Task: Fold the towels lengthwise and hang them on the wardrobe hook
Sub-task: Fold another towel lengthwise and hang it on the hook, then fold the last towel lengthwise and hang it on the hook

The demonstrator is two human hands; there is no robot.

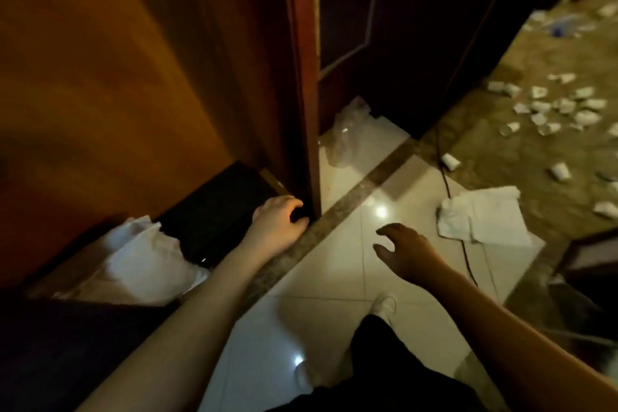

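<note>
Reaching low at the foot of a wardrobe, centre of frame; entry follows.

Left hand: fingers curled at the bottom corner of the wooden wardrobe door, beside a dark bundle lying inside the wardrobe base. Whether the fingers grip the door edge or the dark fabric cannot be told; the spot is in shadow.

Right hand: held above the glossy tiled floor, centre right, fingers spread and slack, holding nothing.

Towels: candidates only. The dark bundle at centre left may be a folded towel. A white cloth or bag lies just beside it at lower left; the blur leaves its nature unclear. No hook is in view.

Other items: clear plastic bag on the floor at the wardrobe's foot, centre; white sheets of paper or cloth at right, over a black cable; scattered white scraps on the speckled floor, upper right; person's white shoe at lower centre.

Step in hand, by judgement: fetching a towel, folding not yet begun.

Next move calls for: a firm hold on the fabric, drawing it clear of the door, and the free right hand taking the opposite edge.
</note>
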